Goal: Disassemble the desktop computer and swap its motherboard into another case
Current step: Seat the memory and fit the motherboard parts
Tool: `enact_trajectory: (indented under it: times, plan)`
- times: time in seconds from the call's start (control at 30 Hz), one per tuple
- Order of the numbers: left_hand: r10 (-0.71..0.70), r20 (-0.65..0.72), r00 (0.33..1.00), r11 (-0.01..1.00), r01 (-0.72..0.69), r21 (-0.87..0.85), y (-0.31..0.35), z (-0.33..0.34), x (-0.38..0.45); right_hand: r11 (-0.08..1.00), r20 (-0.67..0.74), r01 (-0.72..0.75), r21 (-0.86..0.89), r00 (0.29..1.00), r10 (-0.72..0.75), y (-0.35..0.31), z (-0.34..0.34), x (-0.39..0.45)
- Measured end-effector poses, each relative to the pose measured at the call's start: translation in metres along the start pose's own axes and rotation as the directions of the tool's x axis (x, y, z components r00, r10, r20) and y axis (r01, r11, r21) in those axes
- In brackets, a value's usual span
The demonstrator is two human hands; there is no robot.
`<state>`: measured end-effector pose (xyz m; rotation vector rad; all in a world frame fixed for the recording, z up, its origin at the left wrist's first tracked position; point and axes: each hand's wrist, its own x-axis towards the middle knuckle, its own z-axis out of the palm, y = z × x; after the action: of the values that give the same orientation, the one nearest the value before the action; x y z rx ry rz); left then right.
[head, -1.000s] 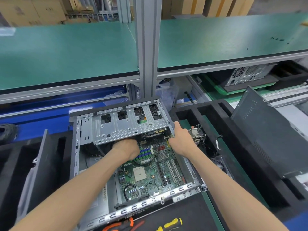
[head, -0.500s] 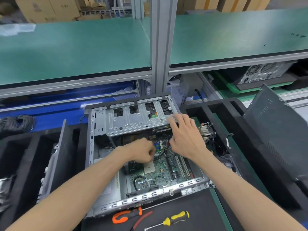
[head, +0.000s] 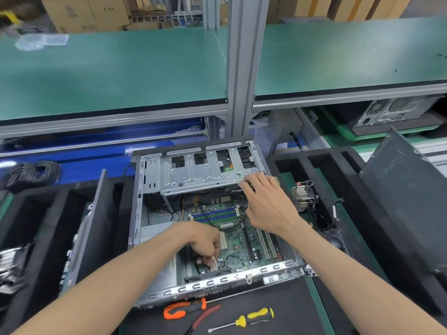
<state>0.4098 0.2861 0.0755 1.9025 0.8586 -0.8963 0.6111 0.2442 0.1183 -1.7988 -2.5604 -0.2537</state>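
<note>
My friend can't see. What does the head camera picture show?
A person's left hand pinches a small white connector on the green motherboard inside an open computer case. Their right hand rests on its metal drive cage.

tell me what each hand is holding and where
The left hand pinches a small white connector at the green motherboard's near edge, by its top. The right hand holds nothing; its fingers rest on the silver metal drive cage's front edge.
</note>
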Motion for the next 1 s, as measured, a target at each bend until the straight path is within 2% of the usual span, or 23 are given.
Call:
enact_trajectory:
  times: [0.07,0.2,0.37,0.6,0.83,1.0]
  plan:
    - [0.024,-0.027,0.999,0.998,-0.026,-0.058,0.006,-0.003,-0.002,0.998,0.018,0.057,-0.001,0.998,-0.057,-0.001,0.000,0.000]
    - [0.072,-0.138,0.988,0.993,-0.085,-0.087,0.016,-0.001,0.001,0.983,0.150,0.177,0.044,0.972,-0.182,-0.002,0.001,0.001]
    - [0.089,-0.337,0.937,0.986,-0.130,-0.101,0.015,0.014,0.012,0.983,0.227,0.152,0.100,0.959,-0.172,-0.002,-0.004,0.004]
    - [0.030,-0.571,0.820,0.974,-0.151,-0.166,0.018,0.019,-0.002,0.986,0.205,0.120,0.113,0.968,-0.142,-0.002,0.000,0.004]
    - [-0.020,-0.692,0.721,0.970,-0.154,-0.188,0.019,0.037,-0.028,0.975,0.146,0.169,0.143,0.971,-0.189,0.000,0.000,0.002]
    - [-0.022,-0.792,0.611,0.992,-0.083,-0.092,0.027,0.058,-0.038,0.960,0.104,0.183,0.211,0.973,-0.208,-0.001,-0.001,-0.010]
